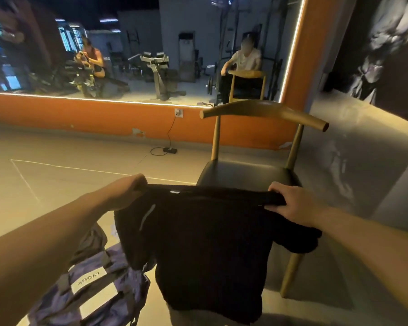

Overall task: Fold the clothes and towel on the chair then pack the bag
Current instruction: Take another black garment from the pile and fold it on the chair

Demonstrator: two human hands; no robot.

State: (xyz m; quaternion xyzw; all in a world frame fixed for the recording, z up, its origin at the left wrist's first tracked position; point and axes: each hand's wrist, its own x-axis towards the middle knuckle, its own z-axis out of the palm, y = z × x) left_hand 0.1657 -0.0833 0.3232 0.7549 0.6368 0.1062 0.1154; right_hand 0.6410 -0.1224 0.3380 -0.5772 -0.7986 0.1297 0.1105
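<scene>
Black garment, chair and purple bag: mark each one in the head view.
black garment (pixel 210 243): head view, middle of the hanging cloth.
chair (pixel 245 173): head view, bare part of the black seat.
purple bag (pixel 125 287): head view, purple side panel beside the white strip.

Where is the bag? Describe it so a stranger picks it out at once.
Start at the chair standing before the orange wall. On the floor to its left, below the black garment held by the left hand and right hand, lies the bag. It alone is purple-grey, with a white band bearing letters.
</scene>
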